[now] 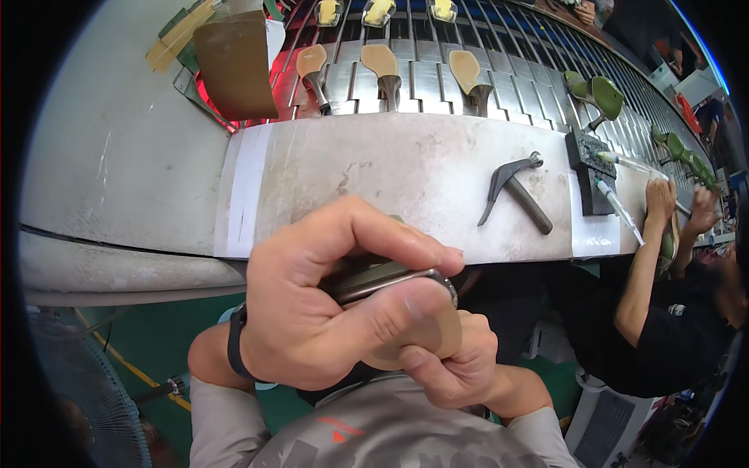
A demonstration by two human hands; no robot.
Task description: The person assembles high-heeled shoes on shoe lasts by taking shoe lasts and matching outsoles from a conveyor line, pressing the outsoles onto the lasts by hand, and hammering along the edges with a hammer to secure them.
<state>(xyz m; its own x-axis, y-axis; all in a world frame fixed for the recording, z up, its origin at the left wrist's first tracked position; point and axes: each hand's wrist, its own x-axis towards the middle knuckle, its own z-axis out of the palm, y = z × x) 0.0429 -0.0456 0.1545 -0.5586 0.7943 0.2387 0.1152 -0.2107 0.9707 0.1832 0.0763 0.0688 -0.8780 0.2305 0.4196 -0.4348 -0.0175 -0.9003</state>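
Note:
My left hand (312, 300), wearing a dark wristband, curls round the dark, shiny-edged part of a shoe sole (439, 329), thumb and forefinger closed at its rim. Lower down, the rounded tan end of the sole is pinched by my right hand (464, 365). Much of the piece is hidden behind my left fingers. Both hands are held in front of my chest, at the near edge of the pale worktable (406, 164). A claw hammer (519, 195) with a dark handle lies on the table, right of my hands.
Beyond the table, a metal conveyor (421, 78) carries tan soles (381, 61) with brown heels and green shoes (605, 97). A black block (591, 171) with slim tubes (620, 210) stands right. A co-worker's arms (651, 249) reach in there. A fan (78, 390) is at lower left.

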